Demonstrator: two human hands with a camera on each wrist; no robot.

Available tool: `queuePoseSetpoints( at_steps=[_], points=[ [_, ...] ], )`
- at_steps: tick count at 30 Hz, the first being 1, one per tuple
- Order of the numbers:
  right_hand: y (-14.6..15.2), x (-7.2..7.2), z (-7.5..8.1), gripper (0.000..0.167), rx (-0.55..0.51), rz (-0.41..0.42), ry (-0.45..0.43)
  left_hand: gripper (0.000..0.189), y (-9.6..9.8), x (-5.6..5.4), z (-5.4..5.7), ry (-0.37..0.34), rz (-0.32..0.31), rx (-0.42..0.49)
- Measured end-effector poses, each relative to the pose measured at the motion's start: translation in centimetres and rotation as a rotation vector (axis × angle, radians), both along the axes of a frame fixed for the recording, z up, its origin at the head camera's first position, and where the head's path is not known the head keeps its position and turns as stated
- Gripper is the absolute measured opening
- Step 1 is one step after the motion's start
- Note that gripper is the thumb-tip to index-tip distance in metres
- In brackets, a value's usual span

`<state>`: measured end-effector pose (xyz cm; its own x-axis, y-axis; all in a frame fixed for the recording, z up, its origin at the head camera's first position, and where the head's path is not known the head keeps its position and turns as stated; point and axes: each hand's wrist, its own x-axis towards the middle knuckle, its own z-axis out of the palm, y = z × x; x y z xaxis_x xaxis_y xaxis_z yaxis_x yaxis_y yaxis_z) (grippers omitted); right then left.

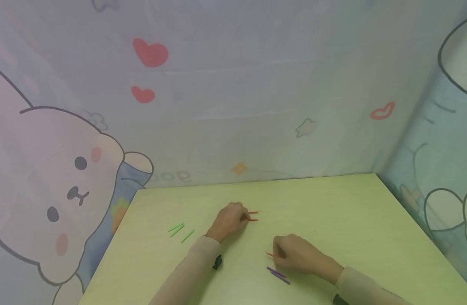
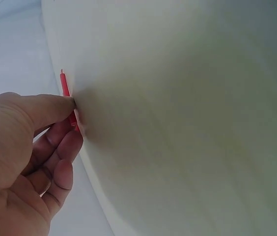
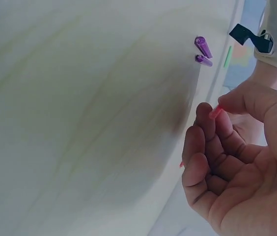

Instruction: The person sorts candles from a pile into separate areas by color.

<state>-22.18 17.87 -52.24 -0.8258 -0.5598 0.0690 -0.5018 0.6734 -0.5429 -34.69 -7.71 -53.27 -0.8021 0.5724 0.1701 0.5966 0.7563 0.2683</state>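
My left hand is at the middle of the table, its thumb and fingertips pinching a thin red stick close against the tabletop. Two red ends stick out beyond those fingers in the head view, the farther red stick lying nearly parallel to the nearer one. To the right and closer to me, my right hand pinches another short red stick between thumb and index finger, with one end showing. Just below that hand, a pair of purple sticks lie side by side on the table.
Three green sticks lie on the pale yellow-green table, left of my left forearm. A printed cloth with hearts and a bear hangs behind the table's far edge and along the sides.
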Motion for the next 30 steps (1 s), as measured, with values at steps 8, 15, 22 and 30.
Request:
queuePoseSetpoints(
  at_steps=[8,15,22,30],
  points=[
    [0.1,-0.4,0.1,0.021,-0.026,0.02,0.039,0.006,0.0,0.2,-0.2,0.049,0.001,0.007],
    [0.4,-0.9,0.2,0.016,-0.009,0.023,0.081,0.004,0.1,0.4,0.1,0.075,0.012,-0.012],
    [0.6,-1.2,0.5,0.015,-0.003,0.003,0.091,0.01,0.2,0.5,0.3,0.099,0.008,-0.028],
    [0.8,-1.5,0.5,0.014,-0.008,-0.03,0.132,0.012,0.1,0.6,0.3,0.104,0.001,-0.025]
  ],
)
